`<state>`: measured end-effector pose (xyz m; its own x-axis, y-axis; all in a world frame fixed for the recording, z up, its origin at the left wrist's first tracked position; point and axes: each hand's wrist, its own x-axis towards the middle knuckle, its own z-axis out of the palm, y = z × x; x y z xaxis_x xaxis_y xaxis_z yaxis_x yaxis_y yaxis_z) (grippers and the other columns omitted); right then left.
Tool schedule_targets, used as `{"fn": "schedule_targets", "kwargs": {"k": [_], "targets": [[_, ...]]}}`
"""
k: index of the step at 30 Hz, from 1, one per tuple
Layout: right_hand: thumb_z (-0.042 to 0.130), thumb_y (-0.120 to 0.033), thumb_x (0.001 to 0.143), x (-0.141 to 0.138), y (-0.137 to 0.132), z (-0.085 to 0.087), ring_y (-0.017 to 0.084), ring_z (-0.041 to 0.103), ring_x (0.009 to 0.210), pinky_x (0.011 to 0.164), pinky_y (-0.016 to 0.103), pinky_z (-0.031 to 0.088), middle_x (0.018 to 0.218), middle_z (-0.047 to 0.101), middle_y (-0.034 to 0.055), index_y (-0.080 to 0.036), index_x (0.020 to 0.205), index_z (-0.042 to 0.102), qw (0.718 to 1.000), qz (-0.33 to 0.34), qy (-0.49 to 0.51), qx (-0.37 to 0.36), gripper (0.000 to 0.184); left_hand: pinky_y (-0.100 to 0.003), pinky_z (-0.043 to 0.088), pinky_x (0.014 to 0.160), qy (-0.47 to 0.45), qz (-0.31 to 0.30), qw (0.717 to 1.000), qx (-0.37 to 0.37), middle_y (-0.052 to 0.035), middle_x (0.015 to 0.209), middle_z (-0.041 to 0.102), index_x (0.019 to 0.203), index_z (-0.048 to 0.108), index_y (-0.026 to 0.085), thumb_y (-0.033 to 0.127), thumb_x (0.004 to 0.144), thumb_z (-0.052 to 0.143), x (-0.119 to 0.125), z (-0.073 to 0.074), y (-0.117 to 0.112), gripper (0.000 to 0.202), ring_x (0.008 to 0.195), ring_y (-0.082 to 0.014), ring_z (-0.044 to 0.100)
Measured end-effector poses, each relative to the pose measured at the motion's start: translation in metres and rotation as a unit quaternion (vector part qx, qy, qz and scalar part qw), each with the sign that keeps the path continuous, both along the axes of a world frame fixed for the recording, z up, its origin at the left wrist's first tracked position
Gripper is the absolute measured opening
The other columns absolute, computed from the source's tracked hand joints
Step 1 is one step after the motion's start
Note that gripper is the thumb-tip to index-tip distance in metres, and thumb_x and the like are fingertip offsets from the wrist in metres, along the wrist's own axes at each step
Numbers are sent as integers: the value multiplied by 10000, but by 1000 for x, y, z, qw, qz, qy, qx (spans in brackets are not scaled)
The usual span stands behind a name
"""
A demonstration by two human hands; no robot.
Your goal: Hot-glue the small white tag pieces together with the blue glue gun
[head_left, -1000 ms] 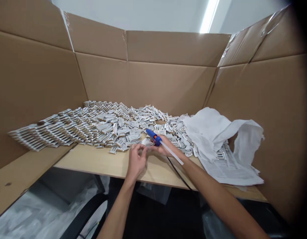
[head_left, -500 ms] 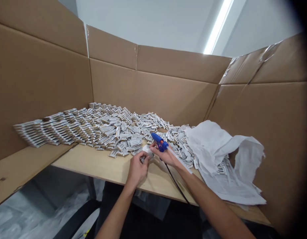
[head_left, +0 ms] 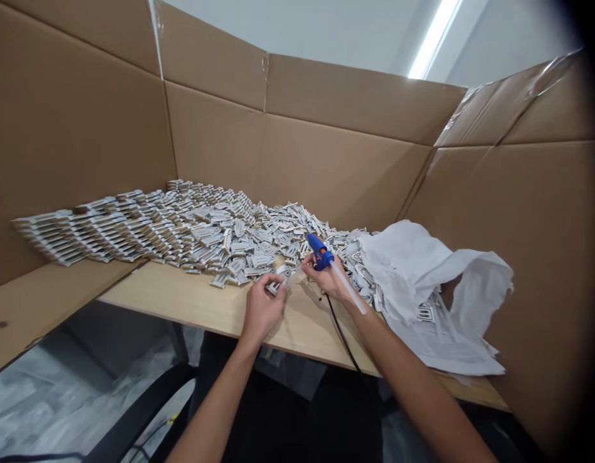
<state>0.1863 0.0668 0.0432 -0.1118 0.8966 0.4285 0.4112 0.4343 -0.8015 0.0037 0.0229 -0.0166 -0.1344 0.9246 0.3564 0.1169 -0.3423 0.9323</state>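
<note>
My left hand (head_left: 262, 307) is closed over the table, thumb and fingers pinching a small grey-white flat piece (head_left: 274, 288) with slot-like markings. My right hand (head_left: 332, 280) is wrapped round a blue hot glue gun (head_left: 321, 252), its nose pointing away and up to the left. A whitish glue stick (head_left: 349, 289) sticks out of its back end, over my wrist. Between my two hands there is a thin translucent strip (head_left: 295, 276), blurred; I cannot tell which hand holds it. A black cord (head_left: 343, 334) runs from the gun down over the table's front edge.
Loose grey-white pieces (head_left: 251, 247) lie heaped behind my hands, with stacked rows of them (head_left: 109, 228) at the left. White crumpled sheeting (head_left: 398, 257) covers pieces at the right. Cardboard walls (head_left: 345, 161) enclose the wooden table (head_left: 195, 305). A chair armrest (head_left: 143, 405) is below left.
My hands have drawn apart, the right one moving slightly right and up with the glue gun. The translucent strip now shows between them. The camera view has tipped slightly downward.
</note>
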Motion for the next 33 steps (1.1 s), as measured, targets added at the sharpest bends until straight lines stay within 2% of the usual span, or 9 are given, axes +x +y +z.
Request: {"fn": "schedule_targets", "kwargs": {"k": [3,5,8,15,18,22,25,28,33], "targets": [[663,-316,728,2,1,0,180,608,721,728,325,492,800,681,34,-190,794,650,999,-39,8,12,144,-239,467,562,-61,-24,998,-18,-60,904,732,1025,737,157,359,860,631,0,1,0,282,593,-127,577],[652,-334,739,2,1,-1,193,633,752,762,342,498,830,695,45,-186,814,657,999,-47,11,18,166,-251,501,571,-88,-39,995,-29,-78,896,740,1052,736,135,325,865,604,0,2,0,298,563,-126,596],[651,-349,741,0,-1,-1,183,619,723,724,329,490,832,691,42,-180,843,663,999,-46,6,26,198,-259,541,585,-103,-48,993,-24,-93,926,741,1032,716,125,258,825,617,-1,3,-1,265,567,-129,632],[669,-376,816,-8,-9,4,133,544,576,595,271,456,672,621,3,-181,795,660,1000,23,7,-1,196,-310,628,662,-162,-54,985,-20,-104,983,701,1050,636,163,257,771,700,1,3,-1,301,866,-241,737],[673,-414,858,-11,-13,2,132,571,572,572,270,468,756,662,27,-181,803,653,997,71,21,-8,241,-332,641,701,-180,-71,981,-27,-99,984,695,1085,601,182,237,747,727,2,3,-1,365,897,-244,734],[706,-394,867,-12,-17,-4,150,615,679,645,271,491,864,697,33,-196,949,641,995,86,-30,45,224,-329,636,704,-201,-74,976,-44,-92,974,708,1110,526,205,216,723,743,3,0,0,444,867,-228,736],[720,-363,857,-11,-16,-8,155,626,720,688,271,490,863,698,17,-211,956,614,990,84,-76,89,210,-313,620,684,-213,-63,974,-52,-70,924,716,1090,470,214,218,706,760,3,-3,2,481,775,-208,738],[730,-349,842,-11,-14,-10,154,633,696,695,273,489,842,702,2,-218,952,602,987,79,-94,106,214,-300,604,672,-196,-67,977,-59,-70,896,724,1056,502,197,264,707,789,2,-5,4,456,694,-190,729],[721,-352,842,-12,-14,-10,158,654,708,719,270,492,860,723,11,-211,941,601,987,71,-103,99,210,-294,601,670,-179,-81,979,-55,-92,911,740,1011,577,171,380,708,834,3,-5,4,449,687,-186,728]]}}
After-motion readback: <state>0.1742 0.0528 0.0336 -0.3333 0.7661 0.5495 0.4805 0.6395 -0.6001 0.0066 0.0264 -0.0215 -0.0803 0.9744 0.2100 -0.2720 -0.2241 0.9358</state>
